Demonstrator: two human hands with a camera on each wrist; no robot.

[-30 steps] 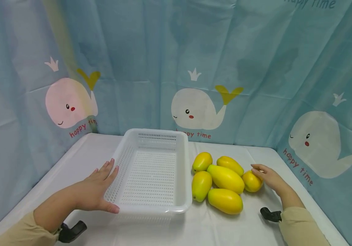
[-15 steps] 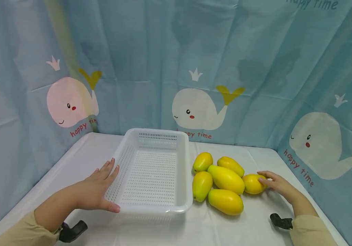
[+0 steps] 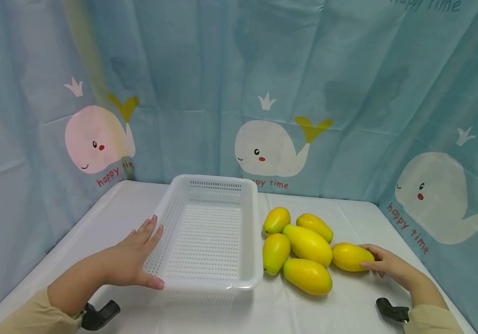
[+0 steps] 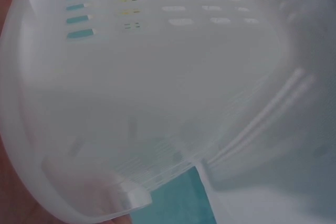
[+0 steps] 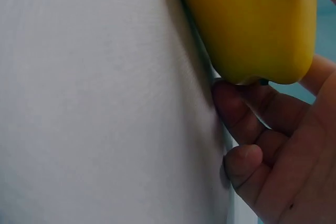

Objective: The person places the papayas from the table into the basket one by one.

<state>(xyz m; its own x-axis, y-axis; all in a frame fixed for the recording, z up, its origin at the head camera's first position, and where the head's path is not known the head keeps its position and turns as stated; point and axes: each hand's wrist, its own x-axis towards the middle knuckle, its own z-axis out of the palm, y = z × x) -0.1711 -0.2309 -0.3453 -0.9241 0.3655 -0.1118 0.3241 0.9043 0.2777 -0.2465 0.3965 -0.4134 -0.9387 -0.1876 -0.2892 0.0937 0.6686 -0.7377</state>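
Observation:
A white perforated plastic basket (image 3: 257, 241) stands on the table. My left hand (image 3: 128, 262) rests against its left rim with fingers spread straight, the thumb at the near corner. In the left wrist view the basket's pale wall (image 4: 157, 77) fills most of the picture. My right hand (image 3: 391, 269) holds the right end of a yellow papaya (image 3: 349, 256) between thumb and fingers. The right wrist view shows the blunt end of this papaya (image 5: 252, 30), fingertips (image 5: 233, 98) right at it, low by the white cloth.
Several other yellow papayas (image 3: 307, 244) with greenish ends lie clustered between the basket and the held one. White cloth (image 3: 272, 311) covers the table. A blue curtain (image 3: 189, 93) with printed whales hangs behind and at both sides.
My right hand has moved right and toward me, turning the papaya from end-on to lengthwise and drawing its outer end away from the cluster. My left hand has stayed on the basket.

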